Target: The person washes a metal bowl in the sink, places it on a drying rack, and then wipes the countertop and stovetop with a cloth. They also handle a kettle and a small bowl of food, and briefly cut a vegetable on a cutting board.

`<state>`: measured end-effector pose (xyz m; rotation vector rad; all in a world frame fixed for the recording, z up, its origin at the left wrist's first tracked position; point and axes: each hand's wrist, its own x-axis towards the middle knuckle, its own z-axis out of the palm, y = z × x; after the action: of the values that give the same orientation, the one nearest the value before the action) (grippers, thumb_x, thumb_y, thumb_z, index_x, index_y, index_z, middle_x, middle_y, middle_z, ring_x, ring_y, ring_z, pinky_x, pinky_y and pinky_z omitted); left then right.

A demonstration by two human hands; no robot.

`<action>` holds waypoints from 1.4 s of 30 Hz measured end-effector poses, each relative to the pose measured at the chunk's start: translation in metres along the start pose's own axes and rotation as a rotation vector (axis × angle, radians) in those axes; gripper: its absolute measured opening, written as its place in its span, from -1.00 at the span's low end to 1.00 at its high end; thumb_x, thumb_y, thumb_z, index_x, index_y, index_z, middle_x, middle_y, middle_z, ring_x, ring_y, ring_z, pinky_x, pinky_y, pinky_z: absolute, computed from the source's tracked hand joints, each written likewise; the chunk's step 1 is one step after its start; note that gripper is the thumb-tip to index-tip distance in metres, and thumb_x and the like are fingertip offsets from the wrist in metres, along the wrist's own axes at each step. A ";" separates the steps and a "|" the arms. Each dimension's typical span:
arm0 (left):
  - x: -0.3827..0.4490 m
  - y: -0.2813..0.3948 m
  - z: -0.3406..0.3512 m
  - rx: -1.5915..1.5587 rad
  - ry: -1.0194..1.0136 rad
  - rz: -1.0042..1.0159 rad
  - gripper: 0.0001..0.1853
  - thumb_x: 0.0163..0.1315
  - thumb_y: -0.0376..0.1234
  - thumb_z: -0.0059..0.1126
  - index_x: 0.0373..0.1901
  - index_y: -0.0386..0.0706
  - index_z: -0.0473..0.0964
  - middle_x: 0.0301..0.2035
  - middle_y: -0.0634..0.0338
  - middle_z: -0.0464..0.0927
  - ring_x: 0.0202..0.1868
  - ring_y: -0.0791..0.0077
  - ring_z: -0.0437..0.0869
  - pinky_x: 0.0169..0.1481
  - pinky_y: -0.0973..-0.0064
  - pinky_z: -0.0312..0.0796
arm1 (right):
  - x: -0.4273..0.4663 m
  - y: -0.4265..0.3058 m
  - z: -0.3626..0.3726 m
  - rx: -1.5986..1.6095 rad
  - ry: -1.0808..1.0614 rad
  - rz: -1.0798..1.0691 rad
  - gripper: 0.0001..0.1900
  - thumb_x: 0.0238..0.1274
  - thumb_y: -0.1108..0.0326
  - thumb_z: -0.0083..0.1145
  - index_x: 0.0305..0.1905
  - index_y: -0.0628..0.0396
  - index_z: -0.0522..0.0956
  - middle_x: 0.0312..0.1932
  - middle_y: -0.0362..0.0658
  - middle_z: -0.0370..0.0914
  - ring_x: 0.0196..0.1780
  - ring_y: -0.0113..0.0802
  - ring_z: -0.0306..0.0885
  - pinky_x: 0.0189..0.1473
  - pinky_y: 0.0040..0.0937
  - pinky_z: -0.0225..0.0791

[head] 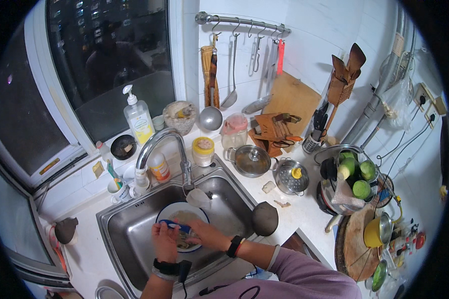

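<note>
Over the stainless steel sink (134,224), both of my hands are at a small tool with a blue handle (175,225), which looks like a brush or peeler; its working end is hard to make out. My left hand (165,241) is at the handle's left end with its fingers up. Closed around the right end is my right hand (207,234). Beneath them a white enamel basin with a blue rim (164,212) stands in the sink, with cloudy water and some brownish pieces in it. A pale translucent scoop or cup (198,198) rests at the basin's back edge.
A chrome faucet (159,132) arches over the sink's back left. On the right counter stand a lidded steel pot (252,160), a steel strainer (292,176) and a dark rounded piece (265,219). Mugs (119,191) stand at the back left, near a pump bottle (139,121).
</note>
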<state>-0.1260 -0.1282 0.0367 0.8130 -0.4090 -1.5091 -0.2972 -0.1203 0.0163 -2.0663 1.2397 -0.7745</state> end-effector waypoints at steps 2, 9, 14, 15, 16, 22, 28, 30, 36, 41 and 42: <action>-0.002 0.014 0.003 -0.041 -0.019 0.025 -0.90 0.36 -0.38 -0.03 -0.14 -0.14 0.34 -0.18 0.13 0.54 -0.07 0.27 0.63 -0.01 0.42 0.53 | 0.006 -0.010 -0.009 -0.097 -0.046 -0.085 -0.47 0.08 0.25 0.21 0.14 0.19 0.33 -0.06 0.10 0.45 0.04 0.10 0.41 0.05 -0.12 0.30; -0.013 0.042 -0.005 -0.032 -0.121 0.141 -0.78 0.36 -0.19 -0.04 -0.05 -0.04 0.34 -0.07 0.20 0.48 0.12 0.34 0.45 0.19 0.22 0.33 | 0.034 -0.021 -0.018 -0.339 0.322 -0.299 -0.61 0.07 0.40 0.05 0.06 0.15 0.38 -0.12 0.07 0.48 -0.13 -0.03 0.52 -0.12 -0.13 0.35; 0.004 0.029 -0.069 0.150 0.053 0.061 -0.65 0.28 -0.07 0.05 -0.01 -0.01 0.35 0.02 0.25 0.43 0.13 0.36 0.37 0.20 0.10 0.16 | 0.029 0.011 -0.006 -0.352 -0.153 0.086 -0.58 0.08 0.29 0.10 0.09 0.10 0.42 -0.18 -0.01 0.51 -0.11 -0.03 0.51 -0.15 -0.09 0.36; 0.008 0.027 -0.086 0.191 0.162 -0.053 -0.65 0.27 -0.07 0.06 -0.01 0.00 0.35 0.02 0.25 0.42 0.13 0.36 0.37 0.18 0.07 0.13 | 0.030 0.016 -0.005 -0.349 -0.267 0.176 -0.58 0.10 0.28 0.08 0.10 0.09 0.42 -0.18 -0.01 0.51 -0.13 -0.02 0.52 -0.16 -0.08 0.37; 0.007 0.019 -0.101 0.145 0.222 -0.113 -0.67 0.25 -0.09 0.07 -0.03 0.01 0.37 -0.02 0.28 0.45 0.11 0.38 0.38 0.15 0.04 0.13 | 0.029 0.021 -0.003 -0.363 -0.270 0.131 -0.59 0.12 0.26 0.05 0.11 0.07 0.42 -0.18 -0.02 0.52 -0.14 -0.01 0.53 -0.18 -0.07 0.38; 0.007 0.001 -0.132 0.238 0.160 -0.307 -0.75 0.24 -0.19 0.04 -0.09 -0.01 0.37 -0.15 0.32 0.48 0.00 0.42 0.44 0.08 0.06 0.19 | 0.039 0.023 -0.028 -0.367 -0.279 0.081 -0.53 0.21 0.26 -0.02 0.26 -0.07 0.32 -0.12 0.01 0.55 -0.07 0.01 0.54 -0.14 -0.01 0.39; 0.000 0.006 -0.119 0.342 0.176 -0.320 -0.83 0.26 -0.26 0.01 -0.14 -0.02 0.38 -0.18 0.30 0.48 -0.08 0.43 0.48 0.03 0.18 0.28 | 0.045 0.012 -0.165 -0.169 -0.100 0.119 -0.52 0.18 0.20 0.09 0.12 0.24 0.32 0.01 0.27 0.41 0.06 0.14 0.45 0.08 -0.11 0.33; -0.004 0.006 -0.119 0.351 0.179 -0.317 -0.84 0.27 -0.28 -0.02 -0.14 -0.03 0.37 -0.19 0.28 0.49 -0.09 0.42 0.50 0.03 0.19 0.30 | 0.058 0.014 -0.221 -0.219 0.118 0.053 -0.53 0.17 0.22 0.11 0.12 0.23 0.31 -0.06 0.22 0.47 0.00 0.09 0.50 0.01 -0.11 0.37; -0.012 0.004 -0.127 0.352 0.216 -0.368 -0.84 0.29 -0.30 -0.05 -0.12 -0.07 0.36 -0.20 0.23 0.50 -0.11 0.38 0.52 0.02 0.17 0.34 | 0.100 0.042 -0.392 0.084 0.689 0.287 -0.54 0.14 0.33 0.12 0.10 0.31 0.32 -0.07 0.14 0.49 0.01 -0.08 0.49 0.07 -0.23 0.34; -0.019 0.005 -0.136 0.310 0.197 -0.363 -0.83 0.29 -0.31 -0.03 -0.10 -0.07 0.36 -0.19 0.20 0.50 -0.08 0.32 0.53 0.00 0.16 0.36 | 0.122 0.064 -0.468 0.025 0.901 0.212 -0.55 0.17 0.29 0.13 0.10 0.28 0.35 -0.12 0.10 0.54 -0.04 -0.09 0.53 0.02 -0.23 0.36; -0.020 0.005 -0.137 0.307 0.205 -0.366 -0.83 0.29 -0.32 -0.03 -0.10 -0.07 0.37 -0.18 0.20 0.50 -0.08 0.31 0.53 0.00 0.16 0.37 | 0.131 0.069 -0.474 0.008 0.919 0.175 -0.59 0.19 0.30 0.11 0.09 0.26 0.36 -0.17 0.01 0.52 -0.09 -0.20 0.49 -0.03 -0.29 0.35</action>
<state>-0.0277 -0.0795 -0.0484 1.3292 -0.3563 -1.6997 -0.6320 -0.3576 0.2960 -1.5624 1.8292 -1.7314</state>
